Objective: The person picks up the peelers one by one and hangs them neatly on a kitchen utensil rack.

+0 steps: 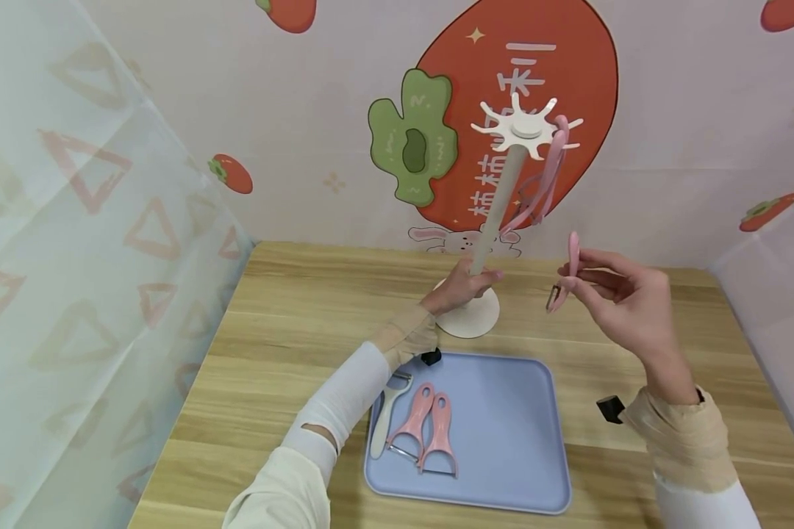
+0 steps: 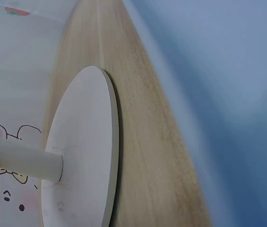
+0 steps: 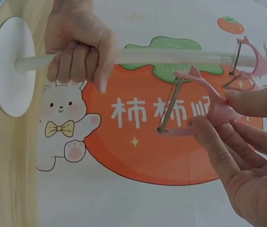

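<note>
- Left grip [image 1: 458, 286], arm stretched forward, wraps the off-white cylindrical pole [image 1: 498, 209] above its round white base [image 1: 470, 321].
- Right grip [image 1: 625, 297], raised, pinches a pink Y-shaped plastic peeler [image 1: 573, 253].

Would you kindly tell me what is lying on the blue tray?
Two pink peelers and one white peeler lie on the tray; its far left corner is hidden behind the left forearm.

In the blue rectangular tray [image 1: 503, 426], two pink Y-shaped peelers [image 1: 441, 422] lie right of a white peeler [image 1: 382, 425]; behind stands a white round-based rack [image 1: 498, 209].
</note>
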Demonstrator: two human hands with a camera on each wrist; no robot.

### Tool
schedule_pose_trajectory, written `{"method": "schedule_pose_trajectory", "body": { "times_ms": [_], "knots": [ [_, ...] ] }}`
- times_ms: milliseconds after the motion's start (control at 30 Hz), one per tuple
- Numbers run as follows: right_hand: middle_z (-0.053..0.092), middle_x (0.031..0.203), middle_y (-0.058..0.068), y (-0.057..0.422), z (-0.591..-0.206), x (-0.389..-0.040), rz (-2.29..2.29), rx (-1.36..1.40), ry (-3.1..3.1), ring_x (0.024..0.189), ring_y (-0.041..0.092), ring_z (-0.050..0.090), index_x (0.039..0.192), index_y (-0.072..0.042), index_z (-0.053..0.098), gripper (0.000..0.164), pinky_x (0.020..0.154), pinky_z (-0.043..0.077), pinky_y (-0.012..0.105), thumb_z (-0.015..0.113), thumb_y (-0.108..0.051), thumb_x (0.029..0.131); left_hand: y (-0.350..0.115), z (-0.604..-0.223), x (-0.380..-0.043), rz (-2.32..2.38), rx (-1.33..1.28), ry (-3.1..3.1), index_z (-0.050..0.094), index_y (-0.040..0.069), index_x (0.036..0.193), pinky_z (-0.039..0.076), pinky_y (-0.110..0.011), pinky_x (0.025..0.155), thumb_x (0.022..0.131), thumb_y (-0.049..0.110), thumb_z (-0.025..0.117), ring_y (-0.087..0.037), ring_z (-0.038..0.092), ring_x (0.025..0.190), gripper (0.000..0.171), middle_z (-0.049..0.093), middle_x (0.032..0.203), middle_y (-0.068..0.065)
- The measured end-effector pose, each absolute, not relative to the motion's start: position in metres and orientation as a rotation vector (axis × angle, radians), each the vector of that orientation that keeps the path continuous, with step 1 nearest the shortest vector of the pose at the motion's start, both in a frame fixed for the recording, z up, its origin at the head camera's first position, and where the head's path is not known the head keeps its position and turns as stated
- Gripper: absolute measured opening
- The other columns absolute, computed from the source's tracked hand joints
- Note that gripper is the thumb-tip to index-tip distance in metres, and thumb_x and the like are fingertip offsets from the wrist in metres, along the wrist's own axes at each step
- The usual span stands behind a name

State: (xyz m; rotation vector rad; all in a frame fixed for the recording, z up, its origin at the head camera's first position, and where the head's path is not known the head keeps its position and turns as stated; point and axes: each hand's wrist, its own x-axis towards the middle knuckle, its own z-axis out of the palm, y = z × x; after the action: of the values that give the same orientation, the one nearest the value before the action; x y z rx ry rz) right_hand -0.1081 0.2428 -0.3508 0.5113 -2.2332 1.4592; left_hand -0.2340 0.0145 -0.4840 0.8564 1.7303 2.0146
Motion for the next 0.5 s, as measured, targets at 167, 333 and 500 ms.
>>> {"method": "schedule_pose_trajectory", "body": {
  "times_ms": [167,333,500],
  "knots": [
    [0.079,0.099,0.01,0.245,-0.346,-0.118,1.561,0.512,-2.177,0.089,0.011,0.077,0.12,0.01,0.072,0.042,0.078,0.058,0.021,0.074,0.02,0.079,0.015,-0.485,-0.235,2.007,0.857,1.739,0.051,-0.005,0.098,0.017,-0.027,0.047,0.103,0.005,0.058,-0.013,0.02,0.045,0.013,0.029,0.05,0.005],
    [0.079,0.1,0.01,0.248,-0.343,-0.128,1.631,0.519,-2.124,0.089,0.012,0.077,0.121,0.01,0.072,0.041,0.08,0.058,0.02,0.073,0.02,0.081,0.015,-0.485,-0.235,2.011,0.863,1.741,0.051,-0.004,0.095,0.016,-0.028,0.047,0.103,0.002,0.056,-0.013,0.02,0.045,0.011,0.029,0.05,0.004],
    [0.079,0.099,0.013,0.248,-0.34,-0.133,1.692,0.534,-2.08,0.088,0.013,0.078,0.122,0.013,0.07,0.041,0.081,0.057,0.02,0.072,0.02,0.081,0.016,-0.483,-0.235,2.02,0.871,1.724,0.046,-0.01,0.091,0.017,-0.028,0.046,0.102,0.0,0.055,-0.013,0.02,0.044,0.017,0.029,0.05,0.004]
  ]
}}
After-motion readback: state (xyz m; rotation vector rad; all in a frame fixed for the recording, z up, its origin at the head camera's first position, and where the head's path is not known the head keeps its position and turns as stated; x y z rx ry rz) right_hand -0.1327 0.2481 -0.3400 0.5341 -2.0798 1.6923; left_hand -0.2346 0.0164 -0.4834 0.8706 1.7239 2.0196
